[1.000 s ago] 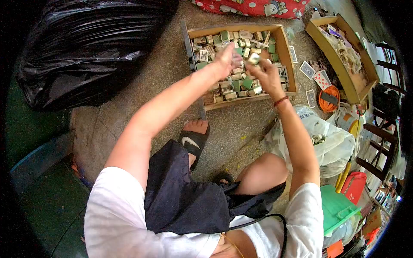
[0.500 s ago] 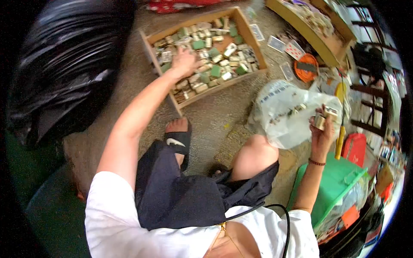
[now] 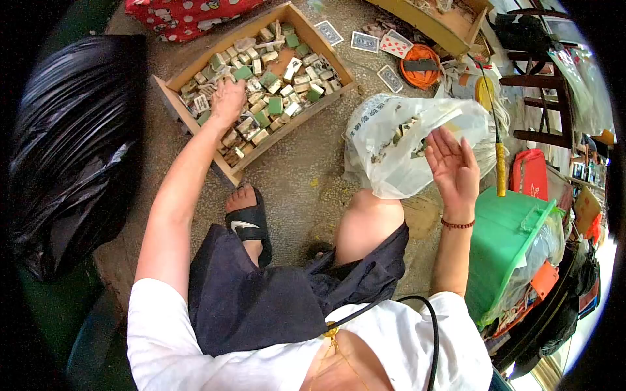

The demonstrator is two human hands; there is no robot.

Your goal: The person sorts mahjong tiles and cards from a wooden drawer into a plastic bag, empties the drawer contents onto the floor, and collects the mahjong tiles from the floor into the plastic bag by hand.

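Note:
A wooden drawer (image 3: 313, 29) full of green-and-cream mahjong tiles (image 3: 275, 104) lies on the floor ahead. My left hand (image 3: 227, 101) rests palm down on the tiles at the drawer's left side; whether it grips any tile is hidden. My right hand (image 3: 451, 166) is raised palm up with fingers spread and nothing in it, just right of a white plastic bag (image 3: 391, 140) that holds several tiles.
A large black rubbish bag (image 3: 72, 143) fills the left. Playing cards (image 3: 365, 41) and an orange round thing (image 3: 420, 65) lie beyond the drawer. A green plastic bin (image 3: 505, 241) stands at my right, a second wooden drawer (image 3: 430, 19) at the back. My sandalled foot (image 3: 244, 218) is near the drawer.
My right hand, which held tiles beside the plastic bag, is now empty and spread open. My left hand has stayed on the tiles in the drawer. The view has swung to the right.

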